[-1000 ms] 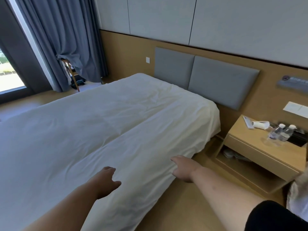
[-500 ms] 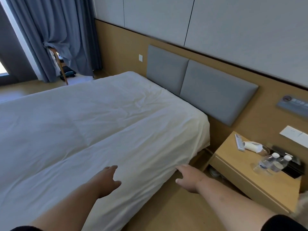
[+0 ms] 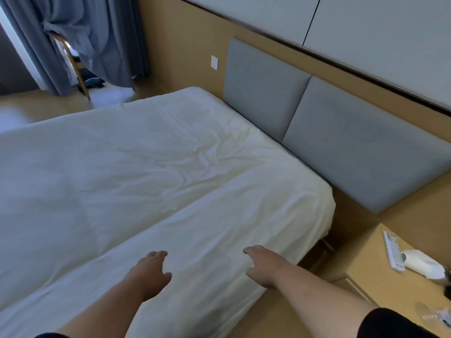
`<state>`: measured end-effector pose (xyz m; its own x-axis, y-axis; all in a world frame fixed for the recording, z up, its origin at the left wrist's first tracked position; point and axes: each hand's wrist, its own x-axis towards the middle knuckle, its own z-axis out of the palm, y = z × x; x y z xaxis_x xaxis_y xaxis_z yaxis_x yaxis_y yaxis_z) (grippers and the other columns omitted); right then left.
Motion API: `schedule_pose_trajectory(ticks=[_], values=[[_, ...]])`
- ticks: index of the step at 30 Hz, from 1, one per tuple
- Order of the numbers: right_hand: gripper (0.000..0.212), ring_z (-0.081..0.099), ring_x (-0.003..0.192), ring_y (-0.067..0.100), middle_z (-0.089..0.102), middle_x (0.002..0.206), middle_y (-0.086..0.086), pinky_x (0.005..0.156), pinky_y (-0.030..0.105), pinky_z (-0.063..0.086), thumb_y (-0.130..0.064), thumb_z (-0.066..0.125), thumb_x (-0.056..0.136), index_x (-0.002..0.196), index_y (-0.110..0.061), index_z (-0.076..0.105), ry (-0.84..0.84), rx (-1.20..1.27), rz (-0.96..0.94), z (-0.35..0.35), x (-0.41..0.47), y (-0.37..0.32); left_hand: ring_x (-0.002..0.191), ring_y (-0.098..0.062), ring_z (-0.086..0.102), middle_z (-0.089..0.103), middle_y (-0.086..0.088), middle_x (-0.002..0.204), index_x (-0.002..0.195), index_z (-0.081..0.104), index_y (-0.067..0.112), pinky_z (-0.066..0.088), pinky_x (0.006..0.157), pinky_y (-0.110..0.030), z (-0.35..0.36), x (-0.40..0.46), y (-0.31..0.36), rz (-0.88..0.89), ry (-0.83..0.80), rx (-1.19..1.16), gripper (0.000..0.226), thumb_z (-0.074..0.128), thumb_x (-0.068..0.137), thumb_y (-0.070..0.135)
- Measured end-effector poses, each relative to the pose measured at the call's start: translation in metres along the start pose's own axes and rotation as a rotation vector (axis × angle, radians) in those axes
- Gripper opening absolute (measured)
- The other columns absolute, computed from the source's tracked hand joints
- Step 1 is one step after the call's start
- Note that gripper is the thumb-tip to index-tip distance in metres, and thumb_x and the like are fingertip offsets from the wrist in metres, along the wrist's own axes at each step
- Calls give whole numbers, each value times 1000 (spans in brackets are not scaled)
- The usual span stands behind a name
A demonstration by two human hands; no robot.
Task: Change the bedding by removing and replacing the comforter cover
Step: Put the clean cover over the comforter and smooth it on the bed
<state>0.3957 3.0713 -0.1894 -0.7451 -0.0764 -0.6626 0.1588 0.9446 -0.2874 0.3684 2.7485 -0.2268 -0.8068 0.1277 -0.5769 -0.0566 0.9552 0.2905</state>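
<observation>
A white comforter in its cover [image 3: 151, 181] lies spread over the bed, wrinkled near the head end and draping over the near side. My left hand [image 3: 148, 272] hovers over the near edge of the comforter, fingers loosely curled, holding nothing. My right hand [image 3: 263, 267] reaches over the same edge a little to the right, fingers apart and pointing toward the head of the bed, with nothing in it. Whether either hand touches the fabric I cannot tell.
Two grey headboard pads [image 3: 317, 132] line the wall behind the bed. A wooden nightstand [image 3: 380, 276] at the right carries a remote [image 3: 393, 251] and a white hair dryer [image 3: 422, 263]. Blue curtains [image 3: 97, 37] and a wooden chair [image 3: 73, 62] stand at the far left.
The view has moved closer to the bed and turned toward its head end. My right hand has come up from the hanging side onto the top edge; my left hand keeps its pose.
</observation>
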Motion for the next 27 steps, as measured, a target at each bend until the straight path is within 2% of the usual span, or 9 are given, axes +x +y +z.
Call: schedule_pose_trajectory(ticks=[4, 9, 14, 17, 21, 23, 25, 27], values=[[63, 33, 144, 22, 26, 161, -3, 114, 38, 33, -33, 43, 95, 155, -27, 27, -11, -74, -97, -40, 68, -30, 135, -17, 42, 35, 5, 154, 152, 29, 26, 40, 107, -32, -28, 58, 3, -50, 19, -25, 63, 50, 95, 44], [59, 31, 144, 28, 29, 160, 4, 116, 43, 29, -33, 44, 97, 154, -21, 30, -69, -213, -340, -52, 188, -76, 125, -16, 46, 45, 5, 142, 141, 39, 23, 44, 99, -31, -28, 146, -2, -181, 102, 36, 51, 43, 95, 44], [60, 20, 150, 27, 20, 165, 9, 120, 42, 21, -30, 47, 100, 156, -18, 28, -63, -321, -597, -24, 341, -116, 140, -24, 34, 35, -1, 154, 149, 33, 17, 35, 110, -36, -7, 252, -12, -279, 138, 60, 59, 42, 98, 45], [61, 10, 153, 25, 12, 167, 8, 123, 42, 8, -34, 45, 102, 157, -22, 23, -39, -369, -699, -20, 440, -121, 147, -26, 23, 25, -5, 161, 155, 25, 19, 27, 117, -39, -5, 331, -27, -360, 221, 32, 68, 43, 98, 49], [71, -7, 154, 17, -7, 168, -3, 120, 49, -8, -60, 29, 100, 160, -30, 6, 77, -560, -749, -52, 560, -92, 151, -33, 10, 9, -12, 166, 158, 10, 23, 14, 122, -45, -19, 446, -29, -546, 280, 62, 82, 37, 94, 65], [74, -11, 154, 15, -10, 168, -5, 118, 50, -13, -68, 21, 96, 159, -35, 3, 177, -529, -720, -87, 611, -62, 151, -37, 4, 1, -16, 165, 158, 2, 18, 11, 121, -52, -26, 506, -5, -643, 310, 57, 90, 29, 91, 72], [75, -12, 153, 15, -9, 168, -4, 118, 50, -15, -71, 19, 95, 159, -35, 3, 270, -462, -629, -136, 658, -22, 151, -39, -1, -4, -19, 165, 158, -2, 16, 6, 120, -58, -35, 561, 33, -654, 370, 33, 94, 23, 89, 75], [76, -9, 154, 17, -6, 169, -2, 119, 50, -13, -71, 18, 94, 160, -33, 6, 377, -421, -502, -197, 701, 28, 151, -39, -6, -7, -17, 165, 158, -5, 18, 2, 120, -59, -52, 616, 81, -576, 411, 53, 95, 21, 88, 77]])
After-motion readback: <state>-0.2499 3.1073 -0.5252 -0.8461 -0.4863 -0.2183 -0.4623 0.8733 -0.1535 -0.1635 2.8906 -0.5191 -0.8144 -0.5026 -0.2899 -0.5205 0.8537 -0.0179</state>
